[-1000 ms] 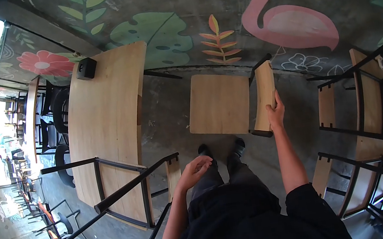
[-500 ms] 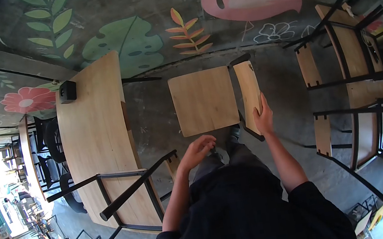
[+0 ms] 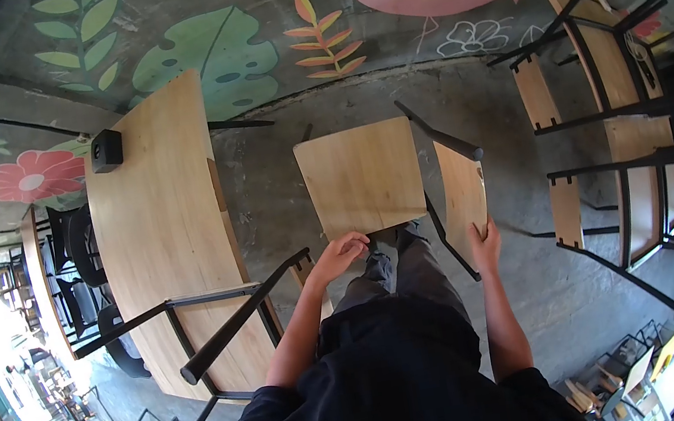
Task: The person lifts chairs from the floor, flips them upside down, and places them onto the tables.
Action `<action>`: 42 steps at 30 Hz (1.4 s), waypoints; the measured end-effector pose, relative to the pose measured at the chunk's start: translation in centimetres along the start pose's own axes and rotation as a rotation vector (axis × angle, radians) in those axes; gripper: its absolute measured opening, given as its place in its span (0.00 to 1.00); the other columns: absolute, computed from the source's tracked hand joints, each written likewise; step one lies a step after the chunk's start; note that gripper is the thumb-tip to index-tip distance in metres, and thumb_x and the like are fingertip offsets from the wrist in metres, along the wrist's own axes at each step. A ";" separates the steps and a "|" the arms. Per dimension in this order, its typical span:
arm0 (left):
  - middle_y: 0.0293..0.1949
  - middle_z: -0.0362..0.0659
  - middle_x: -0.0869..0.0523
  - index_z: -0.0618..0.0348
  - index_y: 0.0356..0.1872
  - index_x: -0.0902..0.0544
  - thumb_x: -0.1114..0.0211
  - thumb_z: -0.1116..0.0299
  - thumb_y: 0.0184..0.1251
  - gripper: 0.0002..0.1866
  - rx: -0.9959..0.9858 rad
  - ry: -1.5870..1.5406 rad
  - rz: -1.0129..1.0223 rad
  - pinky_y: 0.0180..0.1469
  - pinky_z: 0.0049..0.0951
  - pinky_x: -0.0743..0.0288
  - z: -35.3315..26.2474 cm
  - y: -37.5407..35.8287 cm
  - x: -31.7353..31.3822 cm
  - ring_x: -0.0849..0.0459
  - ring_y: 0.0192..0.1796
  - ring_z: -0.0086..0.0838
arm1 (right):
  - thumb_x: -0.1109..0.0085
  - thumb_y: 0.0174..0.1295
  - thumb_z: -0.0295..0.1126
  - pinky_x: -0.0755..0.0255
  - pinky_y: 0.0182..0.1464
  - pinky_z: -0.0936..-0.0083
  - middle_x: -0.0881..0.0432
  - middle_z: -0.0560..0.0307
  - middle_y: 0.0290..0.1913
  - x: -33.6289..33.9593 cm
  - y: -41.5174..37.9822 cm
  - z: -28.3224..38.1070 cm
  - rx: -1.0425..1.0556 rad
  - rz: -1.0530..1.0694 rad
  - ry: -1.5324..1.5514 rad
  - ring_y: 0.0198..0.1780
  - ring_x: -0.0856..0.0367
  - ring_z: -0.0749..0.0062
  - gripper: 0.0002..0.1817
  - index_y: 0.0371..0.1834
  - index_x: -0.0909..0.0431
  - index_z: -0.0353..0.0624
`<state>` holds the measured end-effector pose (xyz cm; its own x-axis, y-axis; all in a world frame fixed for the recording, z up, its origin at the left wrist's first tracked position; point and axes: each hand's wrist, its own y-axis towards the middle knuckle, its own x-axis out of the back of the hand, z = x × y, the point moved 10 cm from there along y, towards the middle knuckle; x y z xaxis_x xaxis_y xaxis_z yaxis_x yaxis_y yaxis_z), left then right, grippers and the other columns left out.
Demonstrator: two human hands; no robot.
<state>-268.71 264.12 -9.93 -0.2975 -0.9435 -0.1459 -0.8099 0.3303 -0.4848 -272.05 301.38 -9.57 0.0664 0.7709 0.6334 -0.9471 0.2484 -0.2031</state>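
Note:
A chair with a square light-wood seat (image 3: pixel 363 179) and black metal legs stands on the floor in front of me. Its curved wooden backrest (image 3: pixel 464 196) is on the right side, between black uprights. My right hand (image 3: pixel 486 247) is closed around the near end of that backrest, thumb on the face toward me. My left hand (image 3: pixel 341 257) hovers by the seat's near left corner, its fingertips right at the edge. Those fingers are loosely curled and a little apart, with nothing in them. My feet are just below the seat's near edge.
Along the left runs a long wooden table (image 3: pixel 157 202) bearing a small black box (image 3: pixel 107 150). An upturned chair (image 3: pixel 225 336) with black legs rests against its near end. More tables and chairs (image 3: pixel 627 141) stand at right. A painted wall (image 3: pixel 245 59) rises ahead.
The chair has tilted and turned, its backrest swinging toward me and right. My right hand has moved nearer with it. My left hand has shifted slightly left, to the seat's corner.

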 end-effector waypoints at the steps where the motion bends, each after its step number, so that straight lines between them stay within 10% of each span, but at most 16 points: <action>1: 0.42 0.40 0.15 0.62 0.52 0.20 0.44 0.69 0.78 0.10 0.004 0.003 0.002 0.50 0.25 0.23 0.0 0.2 0.1 0.17 0.45 0.22 | 0.37 0.66 0.34 0.27 0.59 0.63 0.17 0.40 0.56 0.3 -0.4 0.2 -0.009 0.005 0.021 0.59 0.17 0.53 0.29 0.70 0.32 0.38; 7: 0.42 0.39 0.15 0.61 0.53 0.20 0.44 0.67 0.78 0.12 -0.019 -0.020 0.027 0.49 0.25 0.24 0.7 0.5 0.4 0.18 0.44 0.21 | 0.35 0.66 0.39 0.29 0.60 0.71 0.18 0.46 0.58 2.9 0.7 6.9 0.092 -0.014 0.592 0.63 0.22 0.72 0.34 0.73 0.34 0.39; 13: 0.41 0.40 0.15 0.62 0.54 0.20 0.43 0.66 0.77 0.13 -0.003 -0.042 0.055 0.50 0.25 0.24 1.4 0.9 -0.2 0.18 0.42 0.21 | 0.34 0.65 0.37 0.24 0.50 0.76 0.13 0.51 0.41 1.5 4.9 7.6 0.034 0.275 -0.040 0.48 0.15 0.78 0.26 0.64 0.23 0.38; 22: 0.40 0.39 0.15 0.62 0.53 0.20 0.43 0.67 0.77 0.12 0.041 -0.065 -0.044 0.48 0.23 0.25 2.9 0.0 1.5 0.19 0.42 0.20 | 0.34 0.59 0.32 0.22 0.52 0.63 0.13 0.40 0.43 1.5 7.0 12.9 0.221 0.235 -0.386 0.46 0.13 0.50 0.22 0.58 0.19 0.38; 28: 0.40 0.36 0.15 0.58 0.53 0.18 0.43 0.65 0.78 0.12 0.148 -0.121 -0.089 0.46 0.22 0.24 7.3 2.4 3.4 0.18 0.41 0.19 | 0.45 0.70 0.37 0.21 0.53 0.51 0.17 0.35 0.52 -8.9 11.3 5.5 0.045 0.599 -0.737 0.52 0.17 0.40 0.21 0.63 0.26 0.40; 32: 0.40 0.36 0.14 0.58 0.54 0.18 0.42 0.63 0.76 0.14 0.249 -0.150 -0.143 0.45 0.21 0.24 9.7 4.3 5.2 0.18 0.41 0.19 | 0.53 0.75 0.40 0.21 0.50 0.45 0.17 0.33 0.50 -14.7 12.6 0.8 -0.004 0.345 -0.726 0.51 0.18 0.35 0.19 0.62 0.30 0.41; 38: 0.51 0.47 0.15 0.59 0.58 0.20 0.38 0.62 0.72 0.19 -0.014 0.435 -0.820 0.57 0.37 0.24 12.9 6.8 15.8 0.17 0.54 0.36 | 0.64 0.79 0.48 0.24 0.48 0.41 0.16 0.31 0.44 -20.3 16.6 -7.3 -0.184 0.343 -0.521 0.49 0.19 0.28 0.21 0.62 0.32 0.47; 42: 0.59 0.44 0.21 0.53 0.65 0.25 0.40 0.51 0.72 0.26 0.318 0.301 -1.017 0.63 0.39 0.32 24.8 7.6 21.4 0.23 0.59 0.35 | 0.71 0.79 0.55 0.26 0.52 0.39 0.17 0.30 0.48 -19.9 14.7 -8.5 -0.297 0.429 -0.517 0.52 0.20 0.29 0.25 0.59 0.30 0.50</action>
<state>-268.69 245.79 -38.16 0.2869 -0.7118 0.6411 -0.5923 -0.6578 -0.4652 -284.62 294.65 -31.54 -0.5171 0.4788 0.7095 -0.7267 0.1924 -0.6595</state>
